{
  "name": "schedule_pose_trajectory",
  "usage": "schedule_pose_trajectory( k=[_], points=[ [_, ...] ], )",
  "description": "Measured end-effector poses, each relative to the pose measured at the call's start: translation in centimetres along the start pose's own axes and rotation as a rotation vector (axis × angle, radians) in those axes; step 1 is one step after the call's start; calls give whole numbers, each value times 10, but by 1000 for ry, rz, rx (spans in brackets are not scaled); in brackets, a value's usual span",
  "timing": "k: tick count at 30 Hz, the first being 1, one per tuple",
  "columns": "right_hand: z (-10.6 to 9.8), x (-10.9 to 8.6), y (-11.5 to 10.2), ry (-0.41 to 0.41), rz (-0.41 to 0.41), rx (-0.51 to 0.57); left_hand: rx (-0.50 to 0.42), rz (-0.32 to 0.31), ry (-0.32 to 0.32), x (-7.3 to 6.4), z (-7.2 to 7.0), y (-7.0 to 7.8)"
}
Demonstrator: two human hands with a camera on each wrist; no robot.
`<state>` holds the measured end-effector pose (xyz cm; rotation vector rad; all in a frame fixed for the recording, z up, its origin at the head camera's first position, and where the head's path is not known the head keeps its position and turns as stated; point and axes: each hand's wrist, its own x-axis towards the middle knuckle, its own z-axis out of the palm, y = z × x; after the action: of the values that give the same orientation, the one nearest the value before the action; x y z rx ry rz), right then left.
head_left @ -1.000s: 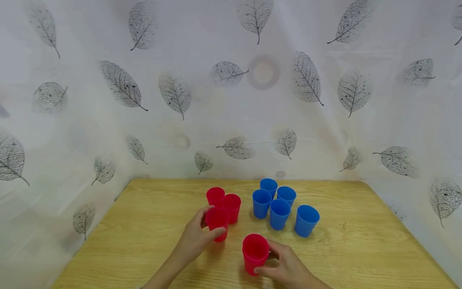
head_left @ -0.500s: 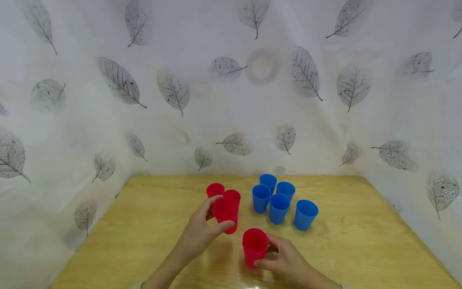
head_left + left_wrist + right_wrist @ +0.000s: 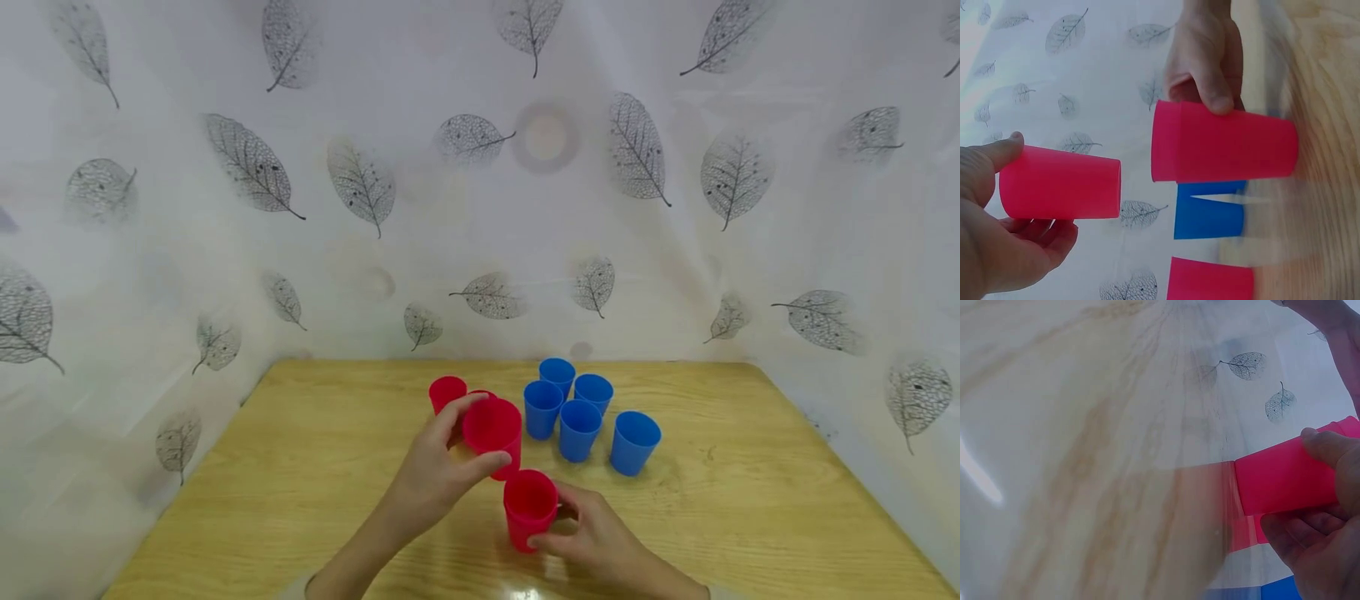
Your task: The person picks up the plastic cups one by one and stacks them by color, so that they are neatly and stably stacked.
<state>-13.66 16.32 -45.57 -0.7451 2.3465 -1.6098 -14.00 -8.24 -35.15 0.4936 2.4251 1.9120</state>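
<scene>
My left hand (image 3: 429, 477) grips a red cup (image 3: 493, 427) by its sides and holds it raised, mouth up, left of and above a stack of red cups (image 3: 528, 521). In the left wrist view a gap parts the raised cup (image 3: 1063, 186) from the stack (image 3: 1229, 144), where one cup's rim stands out above another's. The stack is upright on the table, and my right hand (image 3: 600, 533) holds it around its right side. The right wrist view shows that hand's thumb and fingers (image 3: 1319, 528) on either side of the stack's lower wall (image 3: 1285, 475).
Two more red cups stand behind my left hand; one (image 3: 447, 392) shows clearly, the other (image 3: 482, 393) is mostly hidden. Several blue cups (image 3: 579, 429) stand upright further right, one of them (image 3: 635, 443) a little apart. A leaf-patterned sheet (image 3: 480, 217) rises behind the wooden table (image 3: 750, 500).
My left hand has lifted its red cup and carried it rightward, away from the other red cups and towards the stack. My right hand and the stack stay in place; the head view has shifted slightly.
</scene>
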Motion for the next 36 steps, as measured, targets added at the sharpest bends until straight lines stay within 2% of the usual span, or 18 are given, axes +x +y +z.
schedule_pose_trajectory(
  k=[7,14,24,30,36],
  points=[
    [-1,1,0,-6,-6,0,14,32,-51,-3,9,7],
    [-2,2,-1,-14,13,-3,53,43,-89,-6,18,2],
    [0,1,1,-10,-20,-25,60,-10,-117,-7,30,-10],
    [-1,2,0,-15,1,-18,67,-47,-122,-6,35,-13],
    [-1,1,1,-14,1,-10,60,-43,-129,-7,37,-18]
  ],
)
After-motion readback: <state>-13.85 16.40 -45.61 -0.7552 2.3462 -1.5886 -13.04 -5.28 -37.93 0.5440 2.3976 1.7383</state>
